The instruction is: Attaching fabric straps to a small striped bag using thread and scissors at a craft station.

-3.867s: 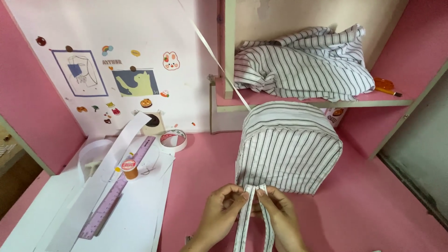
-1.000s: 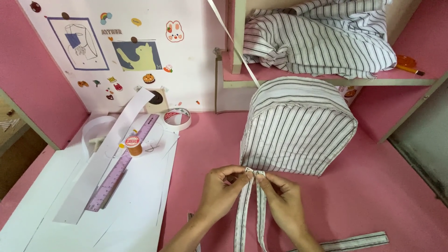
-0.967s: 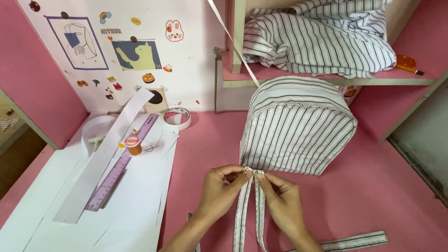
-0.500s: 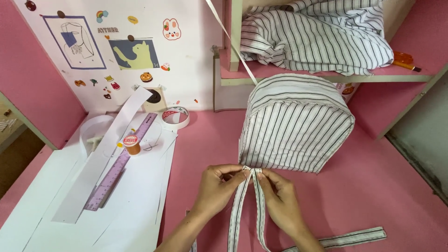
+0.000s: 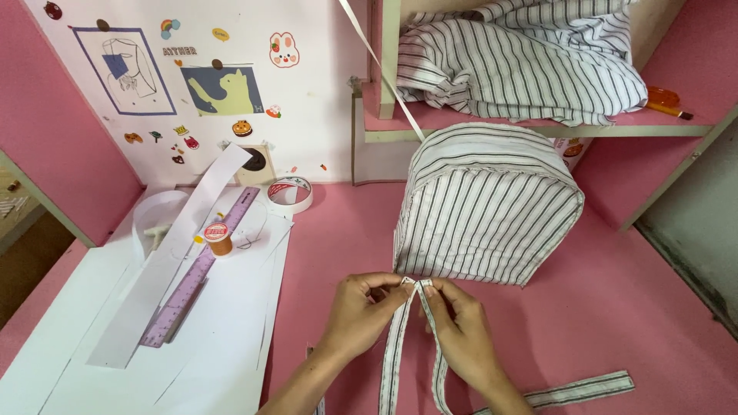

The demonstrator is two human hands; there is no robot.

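1. Two straps (image 5: 396,350) meet at the bottom edge of the striped bag (image 5: 486,204), mid-bench on the pink top.
2. My left hand (image 5: 361,311) pinches one strap end, my right hand (image 5: 460,330) the other, fingertips closed tight.
3. I'd judge it best to keep the ends level and untwisted against the bag.

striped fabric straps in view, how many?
3: one pinched by the left hand, one by the right hand, both at the striped bag; one strap flat on the pink table. Lower ends are cut off.
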